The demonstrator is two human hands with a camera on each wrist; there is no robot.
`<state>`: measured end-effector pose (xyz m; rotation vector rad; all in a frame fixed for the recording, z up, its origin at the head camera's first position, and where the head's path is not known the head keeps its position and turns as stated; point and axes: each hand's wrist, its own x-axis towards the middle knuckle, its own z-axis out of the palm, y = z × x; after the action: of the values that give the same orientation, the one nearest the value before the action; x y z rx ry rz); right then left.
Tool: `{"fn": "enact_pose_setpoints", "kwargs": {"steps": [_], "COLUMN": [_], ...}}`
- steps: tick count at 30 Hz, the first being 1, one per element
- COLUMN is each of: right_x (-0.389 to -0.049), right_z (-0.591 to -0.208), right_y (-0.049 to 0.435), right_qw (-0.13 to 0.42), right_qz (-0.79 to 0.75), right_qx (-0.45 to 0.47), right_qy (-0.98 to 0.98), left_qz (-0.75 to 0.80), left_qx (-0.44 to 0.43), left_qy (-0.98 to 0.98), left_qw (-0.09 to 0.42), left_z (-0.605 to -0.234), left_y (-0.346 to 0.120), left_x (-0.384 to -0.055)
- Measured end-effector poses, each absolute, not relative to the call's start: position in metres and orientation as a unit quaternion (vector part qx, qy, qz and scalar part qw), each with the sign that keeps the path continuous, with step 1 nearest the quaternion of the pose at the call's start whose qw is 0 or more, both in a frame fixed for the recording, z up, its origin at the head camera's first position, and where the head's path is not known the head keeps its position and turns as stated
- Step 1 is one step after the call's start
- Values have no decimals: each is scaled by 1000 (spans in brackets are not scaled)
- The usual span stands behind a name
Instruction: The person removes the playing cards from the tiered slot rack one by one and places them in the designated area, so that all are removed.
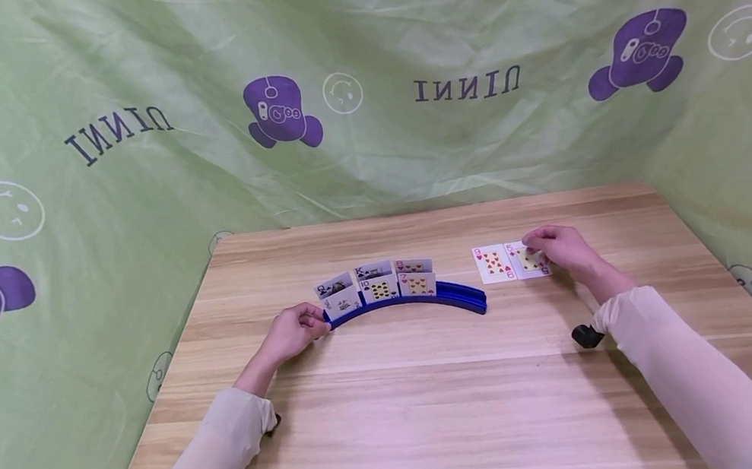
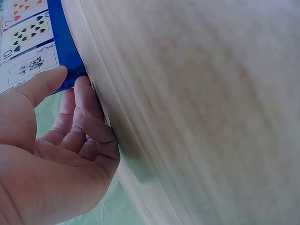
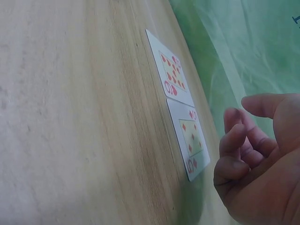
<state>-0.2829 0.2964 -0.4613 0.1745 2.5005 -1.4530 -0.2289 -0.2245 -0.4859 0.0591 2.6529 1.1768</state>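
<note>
A curved blue playing-card holder [image 1: 461,298] stands on the table. In its front row are a joker [image 1: 342,304], a ten of spades [image 1: 379,289] and a red seven [image 1: 418,284]; a queen [image 1: 333,285], a king [image 1: 373,270] and a red eight [image 1: 414,266] stand behind. My left hand [image 1: 293,330] pinches the holder's left end between thumb and forefinger. To the right, a nine of hearts [image 1: 493,263] and a five of diamonds [image 3: 191,138] lie face up side by side. My right hand [image 3: 262,154] hovers by the five, fingers loosely bent, thumb apart, holding nothing.
The wooden table [image 1: 395,416] ends at the back against a green curtain [image 1: 382,165] with purple prints, which also hangs along both sides. A black object [image 1: 588,335] sits at my right cuff.
</note>
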Motion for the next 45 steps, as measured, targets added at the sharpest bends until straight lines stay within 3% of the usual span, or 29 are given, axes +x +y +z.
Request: {"fn": "enact_pose_setpoints", "kwargs": {"steps": [18, 45], "right_x": [-277, -264], "right_z": [-459, -450], "right_y": [281, 249], "right_qw": [155, 153], "right_qz": [-525, -569], "right_qx": [41, -11], "right_qy": [836, 808], "left_qz": [395, 399], "left_qx": [21, 17], "left_qy": [911, 909], "left_qw": [119, 121], "left_z": [-484, -484], "left_y": [-224, -224], "left_x": [-229, -228]}}
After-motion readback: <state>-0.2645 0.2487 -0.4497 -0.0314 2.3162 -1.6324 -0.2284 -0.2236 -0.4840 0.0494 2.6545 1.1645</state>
